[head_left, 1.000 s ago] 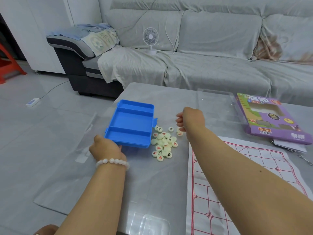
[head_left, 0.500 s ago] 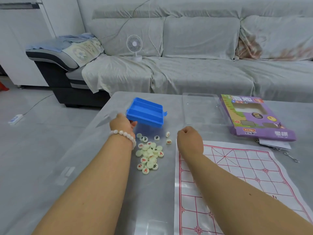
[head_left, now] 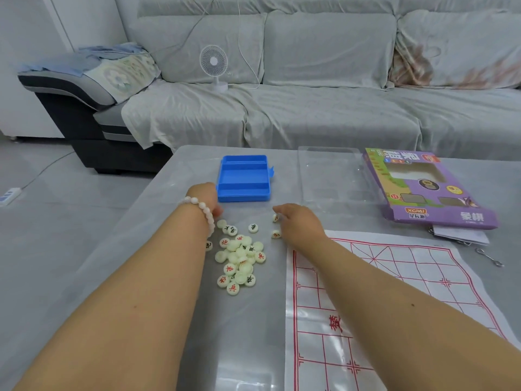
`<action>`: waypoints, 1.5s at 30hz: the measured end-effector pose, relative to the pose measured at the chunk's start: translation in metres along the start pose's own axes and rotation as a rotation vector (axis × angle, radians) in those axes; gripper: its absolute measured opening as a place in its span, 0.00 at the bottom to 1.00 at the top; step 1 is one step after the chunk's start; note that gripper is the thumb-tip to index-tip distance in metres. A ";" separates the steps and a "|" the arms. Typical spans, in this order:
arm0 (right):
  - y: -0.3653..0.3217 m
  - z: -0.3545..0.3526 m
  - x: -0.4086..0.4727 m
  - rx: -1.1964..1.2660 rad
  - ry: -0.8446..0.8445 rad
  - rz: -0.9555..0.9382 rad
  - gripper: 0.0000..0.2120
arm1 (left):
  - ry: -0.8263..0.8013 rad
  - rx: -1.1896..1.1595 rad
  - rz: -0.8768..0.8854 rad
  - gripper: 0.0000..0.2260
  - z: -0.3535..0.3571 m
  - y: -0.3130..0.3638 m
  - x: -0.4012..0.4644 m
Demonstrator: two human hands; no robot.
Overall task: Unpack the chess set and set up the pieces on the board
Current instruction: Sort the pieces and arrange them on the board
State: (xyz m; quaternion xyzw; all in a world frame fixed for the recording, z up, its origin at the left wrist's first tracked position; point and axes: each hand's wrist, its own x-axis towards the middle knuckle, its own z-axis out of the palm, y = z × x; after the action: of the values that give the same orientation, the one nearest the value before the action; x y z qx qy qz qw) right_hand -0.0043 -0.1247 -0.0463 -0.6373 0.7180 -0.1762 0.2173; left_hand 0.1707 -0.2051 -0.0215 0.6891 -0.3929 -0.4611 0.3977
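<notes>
Beyond both our hands, a grey-covered sofa fills the far side of the room, with a small white fan standing on its seat. Our arms reach out over a grey table. Under our right forearm lies the white paper board with its red grid. Far to the right of our right hand rests the purple game box, and just past that hand a clear plastic tray. The blue tray sits just beyond our left hand, which touches its near left corner; we cannot tell how its fingers lie. Our right hand is curled, knuckles up, with two pieces at its fingertips; whether it grips one is unclear. Between our forearms lies a heap of pale round chess pieces.
</notes>
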 end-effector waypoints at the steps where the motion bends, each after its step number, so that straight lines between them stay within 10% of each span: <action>1: 0.001 -0.001 0.003 0.006 -0.001 0.004 0.23 | -0.005 0.046 0.036 0.12 -0.004 -0.004 -0.002; 10: -0.002 -0.007 0.011 0.073 0.028 0.004 0.07 | -0.004 0.662 0.440 0.06 -0.058 -0.072 -0.066; 25: -0.030 -0.005 -0.089 -0.018 -0.332 -0.143 0.06 | -0.227 0.500 0.575 0.09 -0.069 -0.099 -0.102; 45: -0.040 0.023 -0.095 -0.252 -0.015 -0.347 0.11 | -0.146 0.602 0.625 0.05 -0.070 -0.098 -0.110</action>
State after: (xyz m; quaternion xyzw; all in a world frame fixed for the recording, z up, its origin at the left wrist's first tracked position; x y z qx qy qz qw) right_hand 0.0504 -0.0346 -0.0364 -0.7749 0.6121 -0.1151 0.1077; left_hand 0.2246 -0.0555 -0.0568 0.5881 -0.7263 -0.2311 0.2707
